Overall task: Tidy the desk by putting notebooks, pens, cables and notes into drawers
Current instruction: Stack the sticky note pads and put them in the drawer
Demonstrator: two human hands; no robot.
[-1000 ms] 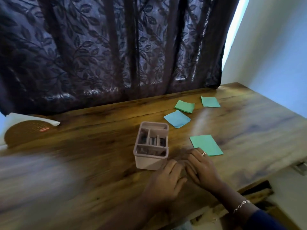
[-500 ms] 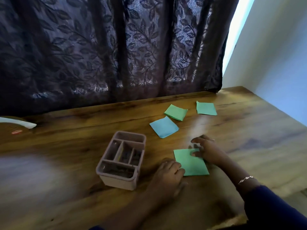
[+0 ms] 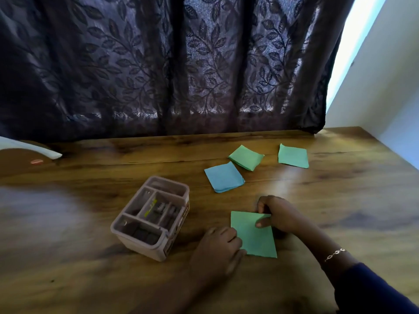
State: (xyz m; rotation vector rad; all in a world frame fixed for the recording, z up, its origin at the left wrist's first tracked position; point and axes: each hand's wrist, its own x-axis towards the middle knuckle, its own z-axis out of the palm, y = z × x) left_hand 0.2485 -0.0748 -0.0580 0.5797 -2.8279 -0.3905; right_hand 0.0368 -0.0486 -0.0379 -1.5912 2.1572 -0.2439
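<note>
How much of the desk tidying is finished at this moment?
Done: nothing provable; no drawer is in view. In hand: right hand pinches the near green note, left hand touches its edge. Left: the blue note, the middle green note and the far green note on the desk.

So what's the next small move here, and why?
Probably lift the near green note clear of the desk with the right hand: it pinches the note's far edge, thumb on top, while the left hand touches its left edge.
</note>
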